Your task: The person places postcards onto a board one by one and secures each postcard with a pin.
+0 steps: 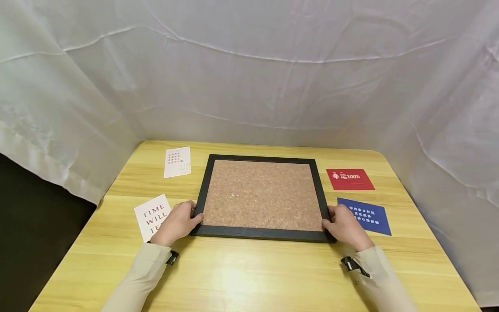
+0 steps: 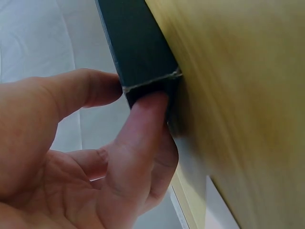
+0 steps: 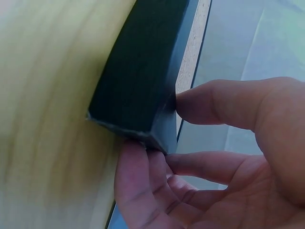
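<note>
"TIME WILL" card (image 1: pixel 150 215) part-hidden by L hand (image 1: pixel 177 222)

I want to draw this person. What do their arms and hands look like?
Both arms wear long, loose beige fabric sleeves reaching to the wrists. A small black strapped device sits at each wrist, left and right. The left hand and right hand are bare: no gloves, no rings visible.

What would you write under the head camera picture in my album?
Both hands, left hand and right hand, grip the near corners of a black-framed cork board lying on a wooden table among printed cards.
</note>
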Demonstrator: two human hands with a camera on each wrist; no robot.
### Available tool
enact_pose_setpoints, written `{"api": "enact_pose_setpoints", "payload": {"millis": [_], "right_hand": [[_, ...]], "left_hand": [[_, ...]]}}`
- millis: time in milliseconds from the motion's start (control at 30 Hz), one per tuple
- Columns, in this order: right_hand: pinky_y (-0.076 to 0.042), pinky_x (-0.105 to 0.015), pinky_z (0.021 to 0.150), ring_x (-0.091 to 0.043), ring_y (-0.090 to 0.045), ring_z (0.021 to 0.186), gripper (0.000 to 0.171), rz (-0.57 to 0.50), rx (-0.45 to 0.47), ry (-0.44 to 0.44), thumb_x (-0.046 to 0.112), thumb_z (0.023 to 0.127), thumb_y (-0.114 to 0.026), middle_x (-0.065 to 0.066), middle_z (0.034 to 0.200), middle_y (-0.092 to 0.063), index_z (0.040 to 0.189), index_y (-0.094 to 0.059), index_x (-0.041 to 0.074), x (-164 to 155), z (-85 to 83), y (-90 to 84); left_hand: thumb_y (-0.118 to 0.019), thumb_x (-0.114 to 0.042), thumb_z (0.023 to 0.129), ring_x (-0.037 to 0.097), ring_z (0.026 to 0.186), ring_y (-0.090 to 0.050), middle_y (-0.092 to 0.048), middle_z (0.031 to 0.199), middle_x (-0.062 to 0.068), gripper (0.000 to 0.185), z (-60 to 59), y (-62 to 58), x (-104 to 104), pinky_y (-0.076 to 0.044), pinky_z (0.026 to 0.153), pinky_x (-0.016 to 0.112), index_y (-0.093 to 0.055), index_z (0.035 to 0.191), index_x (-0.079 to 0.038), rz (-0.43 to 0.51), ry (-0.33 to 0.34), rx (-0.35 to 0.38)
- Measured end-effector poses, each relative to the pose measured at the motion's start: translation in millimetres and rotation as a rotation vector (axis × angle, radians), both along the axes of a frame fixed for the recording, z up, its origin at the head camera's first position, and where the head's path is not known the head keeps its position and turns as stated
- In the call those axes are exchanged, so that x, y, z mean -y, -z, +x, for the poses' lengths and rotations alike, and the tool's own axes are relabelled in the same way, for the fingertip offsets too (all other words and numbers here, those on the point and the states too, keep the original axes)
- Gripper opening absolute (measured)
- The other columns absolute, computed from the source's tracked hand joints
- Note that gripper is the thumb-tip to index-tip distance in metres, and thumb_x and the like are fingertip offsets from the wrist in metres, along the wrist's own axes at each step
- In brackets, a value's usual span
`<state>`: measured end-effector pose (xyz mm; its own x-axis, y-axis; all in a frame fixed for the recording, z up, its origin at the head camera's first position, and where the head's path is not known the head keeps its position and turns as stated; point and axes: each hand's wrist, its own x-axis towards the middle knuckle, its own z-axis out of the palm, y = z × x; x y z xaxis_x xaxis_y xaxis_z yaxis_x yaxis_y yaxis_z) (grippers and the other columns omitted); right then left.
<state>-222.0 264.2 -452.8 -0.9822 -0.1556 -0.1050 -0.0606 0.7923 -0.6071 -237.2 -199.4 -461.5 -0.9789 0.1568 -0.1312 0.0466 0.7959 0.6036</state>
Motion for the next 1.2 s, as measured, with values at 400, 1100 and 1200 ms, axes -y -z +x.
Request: {"api": "enact_pose_setpoints", "payload": {"millis": [400, 1100, 1200], "right_hand": [[-0.035, -0.023, 0.052, -0.013, -0.048, 0.060, 0.006, 0.051, -0.042, 0.011, 0.005, 0.092, -0.067, -0.002, 0.068, -0.052, 0.091, -0.069, 0.000, -0.3, -1.0, 3.4], [-0.037, -0.024, 0.056, -0.017, -0.050, 0.070, 0.021, 0.074, -0.027, 0.021, 0.007, 0.093, -0.069, -0.011, 0.083, -0.056, 0.106, -0.070, -0.009, -0.4, -1.9, 3.1], [-0.038, -0.025, 0.057, -0.018, -0.052, 0.073, 0.027, 0.079, -0.021, 0.019, 0.008, 0.093, -0.070, -0.013, 0.087, -0.058, 0.111, -0.069, -0.012, -0.9, -1.8, 2.2]], "left_hand": [[-0.068, -0.020, 0.099, 0.014, 0.064, -0.053, -0.066, 0.079, 0.004, 0.018, 1.6, 4.2, -0.9, -0.040, 0.055, 0.025, -0.066, 0.102, -0.002, 0.011, -0.006, -0.015], [-0.071, -0.022, 0.097, 0.013, 0.058, -0.048, -0.062, 0.074, 0.002, 0.020, -2.9, 4.5, 3.3, -0.036, 0.051, 0.024, -0.066, 0.098, -0.003, 0.020, -0.004, -0.010], [-0.072, -0.024, 0.097, 0.012, 0.056, -0.046, -0.056, 0.071, 0.001, 0.021, -6.2, 4.7, 6.4, -0.035, 0.052, 0.024, -0.063, 0.091, -0.006, 0.023, 0.011, 0.004]]}}
